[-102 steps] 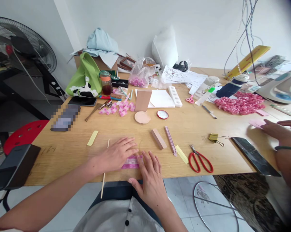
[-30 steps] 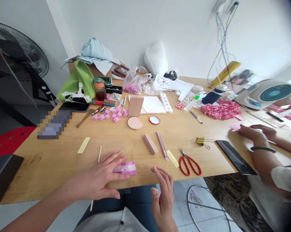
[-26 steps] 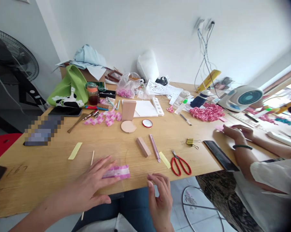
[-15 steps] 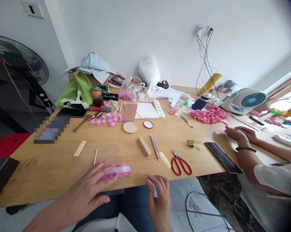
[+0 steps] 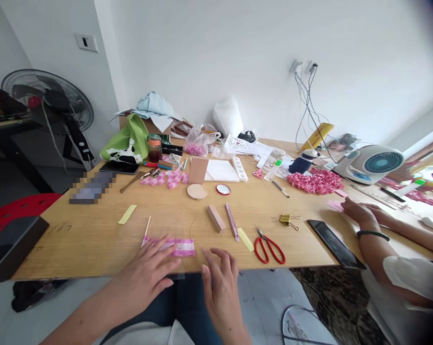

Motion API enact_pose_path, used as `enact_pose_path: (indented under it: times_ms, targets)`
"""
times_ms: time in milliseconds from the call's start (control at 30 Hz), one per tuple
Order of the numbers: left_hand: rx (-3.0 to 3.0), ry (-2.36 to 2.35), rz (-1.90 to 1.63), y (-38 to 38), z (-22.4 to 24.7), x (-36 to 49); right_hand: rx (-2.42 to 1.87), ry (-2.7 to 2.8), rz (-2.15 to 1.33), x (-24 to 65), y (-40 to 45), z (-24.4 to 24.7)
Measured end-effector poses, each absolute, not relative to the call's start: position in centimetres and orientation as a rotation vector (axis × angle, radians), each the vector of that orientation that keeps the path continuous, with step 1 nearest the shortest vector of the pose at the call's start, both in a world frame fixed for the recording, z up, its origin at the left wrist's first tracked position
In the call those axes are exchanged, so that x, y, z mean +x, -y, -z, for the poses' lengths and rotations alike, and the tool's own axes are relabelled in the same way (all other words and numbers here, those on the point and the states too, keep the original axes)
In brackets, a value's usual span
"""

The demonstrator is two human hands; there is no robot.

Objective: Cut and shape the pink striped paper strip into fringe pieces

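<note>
My left hand [image 5: 147, 268] lies palm down with fingers spread over a pink-and-white striped strip [image 5: 185, 247], covering its middle. A thin wooden stick [image 5: 146, 228] touches the strip's left end and slants away from me. Strip and stick appear to rest on a clear sheet [image 5: 130, 235] whose outline is faint. Just right of the strip, at the table's front edge, my right hand [image 5: 221, 287] is held with loosely bent fingers apart and nothing in them.
Rightward lie a wooden block [image 5: 216, 218], a pink craft knife [image 5: 232, 221], yellow tape [image 5: 245, 239], red-handled scissors [image 5: 269, 246] and a binder clip [image 5: 290, 221]. A co-worker's hands [image 5: 360, 213] work at right beyond a phone [image 5: 334, 243]. Another yellow piece [image 5: 127, 214] lies left.
My right hand has come left, closer to the strip's right end, and its fingers have spread. My left hand stays on the strip. The whole view has shifted slightly.
</note>
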State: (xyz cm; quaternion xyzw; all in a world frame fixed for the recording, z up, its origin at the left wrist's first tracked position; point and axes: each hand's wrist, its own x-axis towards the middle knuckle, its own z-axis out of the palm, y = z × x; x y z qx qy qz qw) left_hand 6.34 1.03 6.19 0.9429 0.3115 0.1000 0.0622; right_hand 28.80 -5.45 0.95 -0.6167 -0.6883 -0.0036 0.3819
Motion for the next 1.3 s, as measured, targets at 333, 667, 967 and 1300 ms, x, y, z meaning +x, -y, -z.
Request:
enact_pose_path:
  times_ms: [333,667,967,1300]
  targets:
    - [2.789,-1.040,-0.122,-6.2,-5.9,12.1,-1.442,1.861,-0.213,30.5,0.4,-0.9]
    - [2.673,-1.103,0.019,-5.2,-5.5,12.7,-1.495,2.045,-0.231,30.9,-0.2,-1.3]
    - [2.696,-1.076,0.029,-5.3,-5.1,12.5,-1.467,2.166,0.021,29.0,2.2,0.5]
    - [2.709,-1.079,0.013,-5.1,-5.1,12.2,-1.473,2.191,0.078,28.8,2.1,0.8]
